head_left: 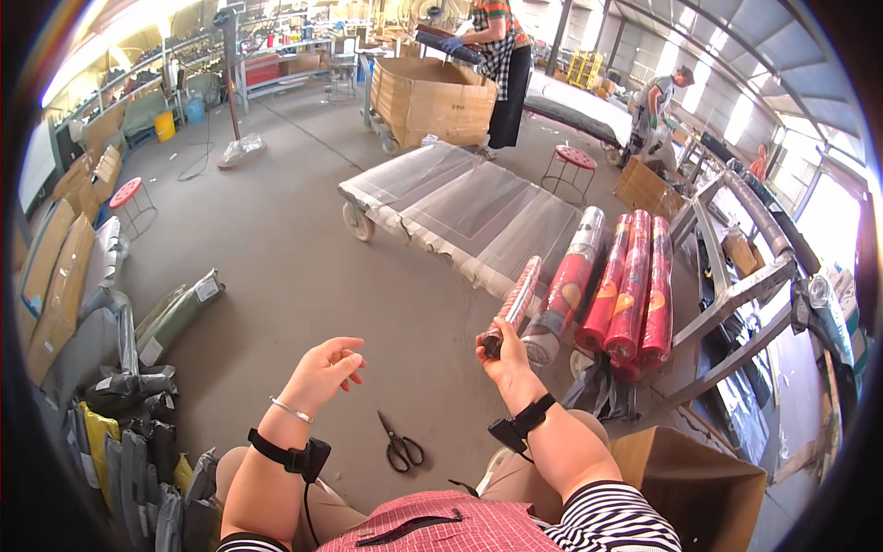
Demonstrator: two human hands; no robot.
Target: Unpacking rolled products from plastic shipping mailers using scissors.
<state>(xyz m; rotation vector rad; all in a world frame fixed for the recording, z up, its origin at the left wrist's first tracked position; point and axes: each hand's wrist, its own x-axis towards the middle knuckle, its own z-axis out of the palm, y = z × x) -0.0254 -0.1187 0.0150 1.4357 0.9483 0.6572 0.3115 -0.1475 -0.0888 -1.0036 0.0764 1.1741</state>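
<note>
By the cart's near edge [423, 241], right hand [506, 357] pinches slim roll [521, 296] one-ended, likely for aim; left hand [322, 370] empty, fingers loosely parted.

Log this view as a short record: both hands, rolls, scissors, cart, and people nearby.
Left hand: empty, fingers loosely curled
Right hand: gripping the near end of a slim striped roll
Other rolls: one thick roll, several red rolls further right
Scissors: black, on the floor
Cart: low, wheeled
People: one by a large cardboard box, another farther right
</note>
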